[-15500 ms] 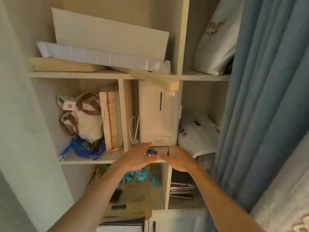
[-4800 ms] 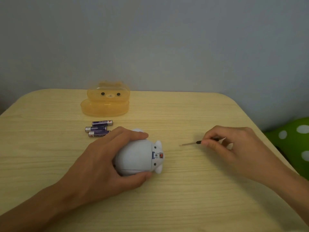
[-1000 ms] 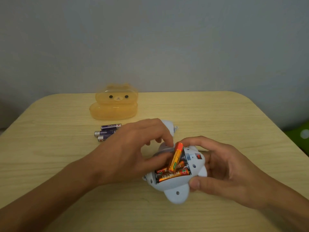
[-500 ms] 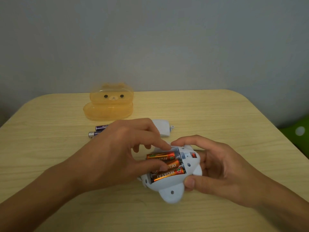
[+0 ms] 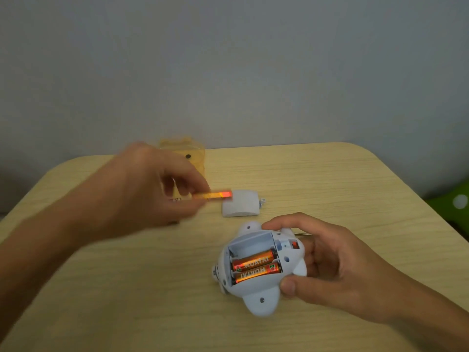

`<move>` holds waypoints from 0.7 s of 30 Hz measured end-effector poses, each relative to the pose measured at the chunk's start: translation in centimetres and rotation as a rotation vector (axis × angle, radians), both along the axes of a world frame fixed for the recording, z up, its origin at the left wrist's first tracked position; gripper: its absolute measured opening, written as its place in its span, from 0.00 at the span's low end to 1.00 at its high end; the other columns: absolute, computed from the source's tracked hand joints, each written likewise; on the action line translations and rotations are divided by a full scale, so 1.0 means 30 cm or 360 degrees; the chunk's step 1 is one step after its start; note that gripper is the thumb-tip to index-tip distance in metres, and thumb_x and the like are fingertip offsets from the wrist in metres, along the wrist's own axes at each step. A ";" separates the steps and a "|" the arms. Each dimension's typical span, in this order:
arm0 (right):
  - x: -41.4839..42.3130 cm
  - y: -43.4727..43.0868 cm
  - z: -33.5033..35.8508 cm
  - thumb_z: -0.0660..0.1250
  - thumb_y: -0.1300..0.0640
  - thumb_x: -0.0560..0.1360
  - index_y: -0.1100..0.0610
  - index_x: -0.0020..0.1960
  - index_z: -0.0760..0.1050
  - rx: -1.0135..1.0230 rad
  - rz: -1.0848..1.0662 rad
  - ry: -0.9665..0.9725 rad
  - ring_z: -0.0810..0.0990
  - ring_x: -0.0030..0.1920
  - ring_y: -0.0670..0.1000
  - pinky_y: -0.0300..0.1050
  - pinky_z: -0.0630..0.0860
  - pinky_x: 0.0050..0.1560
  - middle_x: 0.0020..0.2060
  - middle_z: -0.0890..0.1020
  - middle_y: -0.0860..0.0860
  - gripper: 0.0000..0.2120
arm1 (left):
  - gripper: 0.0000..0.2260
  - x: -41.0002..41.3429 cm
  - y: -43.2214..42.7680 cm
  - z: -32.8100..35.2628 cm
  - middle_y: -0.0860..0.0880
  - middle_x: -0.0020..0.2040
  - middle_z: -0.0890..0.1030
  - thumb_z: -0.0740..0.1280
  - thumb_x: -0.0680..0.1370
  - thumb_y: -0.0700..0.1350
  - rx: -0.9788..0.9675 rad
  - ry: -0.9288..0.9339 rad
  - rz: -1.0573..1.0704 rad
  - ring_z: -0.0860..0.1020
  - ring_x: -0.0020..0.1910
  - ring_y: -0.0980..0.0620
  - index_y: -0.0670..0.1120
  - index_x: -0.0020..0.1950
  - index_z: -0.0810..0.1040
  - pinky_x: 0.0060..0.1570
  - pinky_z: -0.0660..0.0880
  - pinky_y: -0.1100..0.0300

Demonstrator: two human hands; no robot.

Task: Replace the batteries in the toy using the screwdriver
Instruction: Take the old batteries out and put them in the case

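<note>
Toy: pale blue-white, underside up, compartment open; two orange batteries seated, one slot bare.
Right hand: grip closed around toy.
Left hand: third orange battery pinched, beyond toy.
Cover: laid on surface beyond toy.

One word can be read — "HUATAI", printed upside down on each of the two orange batteries lying in the toy, lower centre of the frame.

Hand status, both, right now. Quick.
Left hand: closed, pinching one orange battery above the table.
Right hand: closed around the white toy, compartment open with two batteries inside.
</note>
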State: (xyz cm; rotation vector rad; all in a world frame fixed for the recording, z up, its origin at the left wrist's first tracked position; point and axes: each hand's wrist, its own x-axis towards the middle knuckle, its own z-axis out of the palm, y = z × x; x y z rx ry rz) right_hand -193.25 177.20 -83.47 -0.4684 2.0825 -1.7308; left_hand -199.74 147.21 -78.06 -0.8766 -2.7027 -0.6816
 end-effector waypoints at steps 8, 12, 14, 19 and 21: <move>0.010 0.000 0.003 0.76 0.69 0.75 0.44 0.65 0.78 -0.0014 -0.0003 -0.0024 0.86 0.44 0.52 0.47 0.84 0.47 0.49 0.89 0.59 0.27 | 0.04 -0.307 -0.107 -0.119 0.53 0.45 0.88 0.78 0.76 0.47 -0.0325 -0.0002 0.0456 0.82 0.40 0.53 0.52 0.50 0.90 0.43 0.75 0.58; 0.007 0.000 0.002 0.77 0.69 0.75 0.45 0.65 0.78 -0.0015 -0.0004 -0.0029 0.86 0.44 0.53 0.45 0.83 0.46 0.50 0.89 0.61 0.27 | 0.06 -0.343 -0.089 -0.154 0.53 0.45 0.84 0.76 0.78 0.50 -0.0395 -0.0033 0.0463 0.78 0.41 0.52 0.53 0.54 0.90 0.43 0.71 0.57; 0.007 0.001 0.002 0.77 0.69 0.75 0.45 0.66 0.77 -0.0017 0.0005 -0.0025 0.87 0.46 0.57 0.47 0.84 0.46 0.51 0.88 0.61 0.27 | 0.08 -0.347 -0.094 -0.151 0.52 0.49 0.85 0.76 0.78 0.51 -0.0403 -0.0014 0.0482 0.74 0.39 0.55 0.53 0.55 0.90 0.43 0.70 0.57; 0.002 0.006 -0.006 0.77 0.69 0.75 0.47 0.67 0.77 -0.0019 0.0018 -0.0010 0.86 0.49 0.67 0.55 0.85 0.50 0.52 0.88 0.60 0.27 | 0.07 -0.181 -0.028 -0.083 0.57 0.48 0.84 0.74 0.77 0.57 -0.0025 0.0041 0.0189 0.78 0.40 0.55 0.58 0.53 0.88 0.40 0.71 0.61; -0.001 0.007 -0.008 0.77 0.69 0.75 0.47 0.67 0.77 -0.0023 0.0019 -0.0015 0.87 0.46 0.64 0.51 0.85 0.48 0.50 0.89 0.60 0.27 | 0.06 -0.039 0.039 -0.064 0.57 0.48 0.84 0.74 0.76 0.56 0.0183 -0.0049 -0.0196 0.80 0.45 0.51 0.58 0.51 0.87 0.41 0.74 0.60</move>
